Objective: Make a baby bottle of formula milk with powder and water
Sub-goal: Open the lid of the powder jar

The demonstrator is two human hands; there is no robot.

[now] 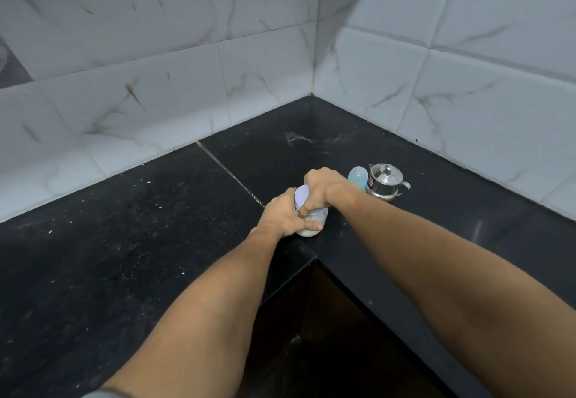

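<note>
Both forearms reach forward. The left hand (pixel 282 217) wraps its fingers round a jar of white powder (pixel 311 228) near the black surface's (pixel 156 226) inner edge. The right hand (pixel 324 187) curls over its lilac lid (pixel 300 196). To the right, a pale blue bottle (pixel 358 178) sits just beside a small steel pot (pixel 386 182). White veined tiles (pixel 218 54) line the walls.

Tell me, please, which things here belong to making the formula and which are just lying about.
For the job: powder jar, held by left hand; its lavender lid, gripped by right hand; pale blue bottle; steel pot.
Just lying about: white smear on black counter; tiled walls.
</note>
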